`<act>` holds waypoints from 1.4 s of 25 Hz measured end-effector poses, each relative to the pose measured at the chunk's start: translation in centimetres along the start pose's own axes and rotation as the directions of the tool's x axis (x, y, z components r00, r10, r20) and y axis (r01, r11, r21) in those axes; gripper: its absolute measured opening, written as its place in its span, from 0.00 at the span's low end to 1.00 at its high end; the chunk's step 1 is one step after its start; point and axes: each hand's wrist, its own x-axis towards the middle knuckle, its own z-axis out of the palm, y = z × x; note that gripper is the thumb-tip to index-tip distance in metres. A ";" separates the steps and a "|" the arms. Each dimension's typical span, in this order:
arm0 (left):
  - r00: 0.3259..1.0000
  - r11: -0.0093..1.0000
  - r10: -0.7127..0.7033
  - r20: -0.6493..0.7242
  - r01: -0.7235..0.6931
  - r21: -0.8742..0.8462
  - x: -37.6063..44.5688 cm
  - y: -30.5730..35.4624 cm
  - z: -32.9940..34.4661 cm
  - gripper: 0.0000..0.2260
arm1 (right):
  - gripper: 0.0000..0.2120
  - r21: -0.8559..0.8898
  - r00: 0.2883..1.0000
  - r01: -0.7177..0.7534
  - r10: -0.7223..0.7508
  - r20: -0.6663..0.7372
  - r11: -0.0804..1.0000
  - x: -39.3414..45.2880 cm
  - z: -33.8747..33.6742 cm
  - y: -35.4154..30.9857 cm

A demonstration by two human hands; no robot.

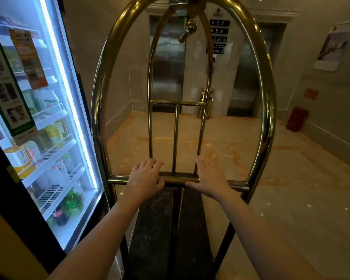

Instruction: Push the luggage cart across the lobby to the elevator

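Note:
A brass luggage cart (pixel 97 110) with tall arched hoops and a dark deck fills the middle of the head view. Its horizontal handle bar (pixel 180 180) runs across at waist height. My left hand (pixel 144 177) wraps around the bar left of centre. My right hand (pixel 209 175) rests on the bar right of centre, fingers stretched forward and thumb under the bar. No luggage shows on the deck. Two steel elevator doors stand shut ahead, one (pixel 168 63) seen through the hoops and one (pixel 245 77) further right.
A lit drinks fridge (pixel 49 122) stands close on the left, almost touching the cart. Another brass cart (pixel 207 102) is parked between the elevators. A red box (pixel 296 118) sits by the right wall. Marble floor (pixel 291 168) stretches ahead.

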 end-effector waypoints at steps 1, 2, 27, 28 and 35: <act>0.999 1.000 -0.006 0.039 0.007 -0.005 0.2 0.0 0.4 0.26 | 0.43 -0.004 1.000 -0.004 0.004 0.006 1.000 0.1 0.2 0.0; 0.998 1.000 -0.011 0.062 0.012 -0.018 0.5 0.0 0.8 0.26 | 0.43 -0.015 1.000 -0.001 0.001 0.010 1.000 0.3 0.6 0.2; 0.986 0.983 -0.045 0.163 0.014 0.186 5.1 -3.1 7.6 0.08 | 0.09 -0.229 0.957 0.284 -0.259 0.131 0.931 4.8 5.4 4.5; 0.985 0.982 -0.051 0.165 0.019 0.188 5.6 -3.1 7.8 0.09 | 0.09 -0.224 0.957 0.284 -0.261 0.126 0.932 5.3 5.6 4.7; 0.986 0.986 -0.066 0.155 0.041 0.165 9.3 -3.7 8.6 0.08 | 0.10 -0.218 0.955 0.298 -0.287 0.081 0.929 9.2 6.7 6.6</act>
